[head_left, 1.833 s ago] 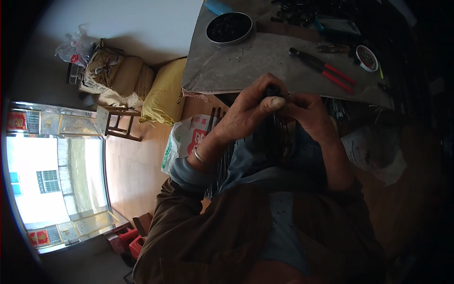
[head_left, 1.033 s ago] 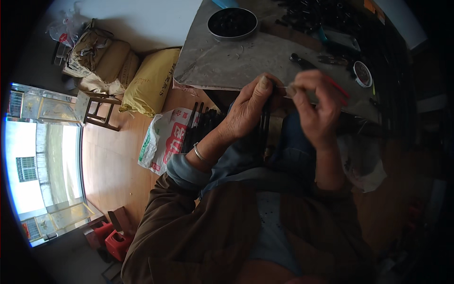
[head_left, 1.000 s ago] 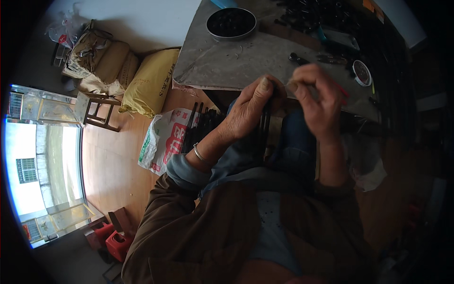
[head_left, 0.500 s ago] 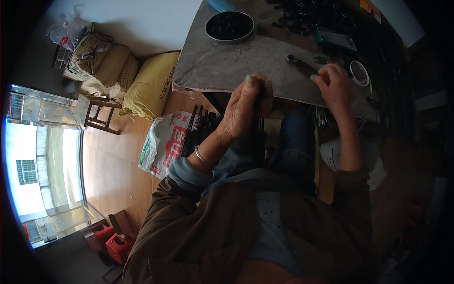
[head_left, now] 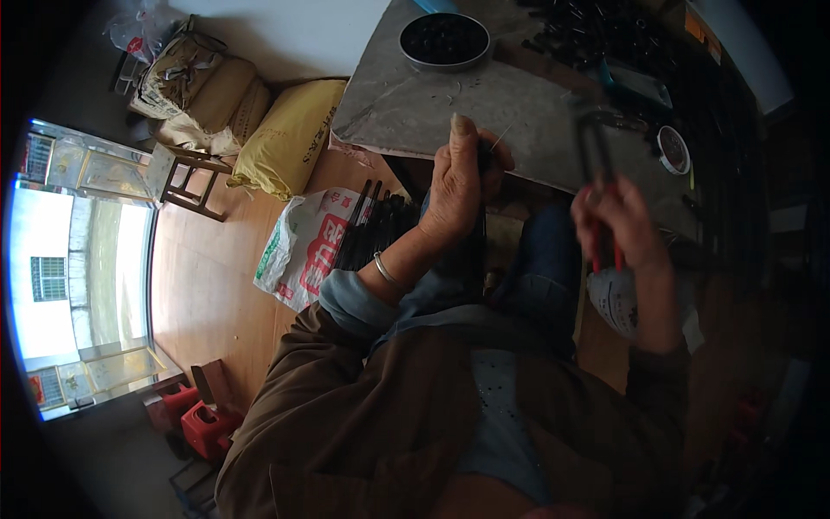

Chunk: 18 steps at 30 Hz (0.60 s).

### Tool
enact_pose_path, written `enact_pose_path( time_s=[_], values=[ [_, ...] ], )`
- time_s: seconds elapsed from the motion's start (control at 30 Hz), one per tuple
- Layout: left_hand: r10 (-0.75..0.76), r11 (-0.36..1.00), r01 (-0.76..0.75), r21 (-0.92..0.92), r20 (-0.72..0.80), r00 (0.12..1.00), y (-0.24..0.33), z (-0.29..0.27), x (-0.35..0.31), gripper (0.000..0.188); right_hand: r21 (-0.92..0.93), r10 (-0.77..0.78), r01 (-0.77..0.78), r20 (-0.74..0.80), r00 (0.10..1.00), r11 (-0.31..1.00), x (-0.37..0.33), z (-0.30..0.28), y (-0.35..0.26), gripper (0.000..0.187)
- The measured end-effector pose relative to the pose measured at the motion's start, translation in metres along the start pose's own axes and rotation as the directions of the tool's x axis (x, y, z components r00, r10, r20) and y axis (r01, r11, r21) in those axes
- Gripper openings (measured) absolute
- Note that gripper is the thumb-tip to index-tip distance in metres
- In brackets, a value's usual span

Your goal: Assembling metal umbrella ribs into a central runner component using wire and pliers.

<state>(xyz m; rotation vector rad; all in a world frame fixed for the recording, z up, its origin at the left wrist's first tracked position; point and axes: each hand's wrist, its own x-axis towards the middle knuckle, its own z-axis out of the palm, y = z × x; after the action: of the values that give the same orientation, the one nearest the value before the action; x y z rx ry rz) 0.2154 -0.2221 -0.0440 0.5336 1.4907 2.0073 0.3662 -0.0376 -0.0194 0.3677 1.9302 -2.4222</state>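
My left hand (head_left: 453, 192) is closed around a dark, slender piece (head_left: 485, 156), mostly hidden by the fingers. A thin wire (head_left: 502, 135) sticks up from it, over the table's near edge. On the right, my right hand (head_left: 629, 227) grips red-handled pliers (head_left: 596, 246), their long dark jaws pointing up and blurred by motion. Beyond the hands stands the grey worktable (head_left: 380, 112). A round tin (head_left: 444, 66) on it holds small black parts.
Black parts (head_left: 588, 39) lie heaped at the table's far right, near a teal tray (head_left: 638, 86) and a small round container (head_left: 673, 150). Left of my legs, black rods (head_left: 372, 227) rest on a printed sack (head_left: 311, 246). A yellow sack (head_left: 290, 138) and a wooden stool (head_left: 194, 183) stand farther left.
My right hand, over the table's edge and without the pliers before, now holds them lower and nearer my body. My left hand keeps its grip on the dark piece. The view has shifted slightly.
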Motion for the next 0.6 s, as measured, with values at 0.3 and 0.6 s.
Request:
enact_pose_path(
  time_s=[0.3,0.6],
  values=[
    [0.023,0.980,-0.034,0.198,0.054,0.998,0.004,0.009,-0.002,0.079,0.159,0.329,-0.409,0.373,0.868,0.899,-0.028,0.032,-0.026,0.017],
    [0.064,0.974,-0.087,0.210,0.112,0.992,-0.003,0.010,-0.007,0.075,0.153,0.406,-0.476,0.339,0.849,0.866,-0.037,0.029,-0.045,0.016]
  ],
)
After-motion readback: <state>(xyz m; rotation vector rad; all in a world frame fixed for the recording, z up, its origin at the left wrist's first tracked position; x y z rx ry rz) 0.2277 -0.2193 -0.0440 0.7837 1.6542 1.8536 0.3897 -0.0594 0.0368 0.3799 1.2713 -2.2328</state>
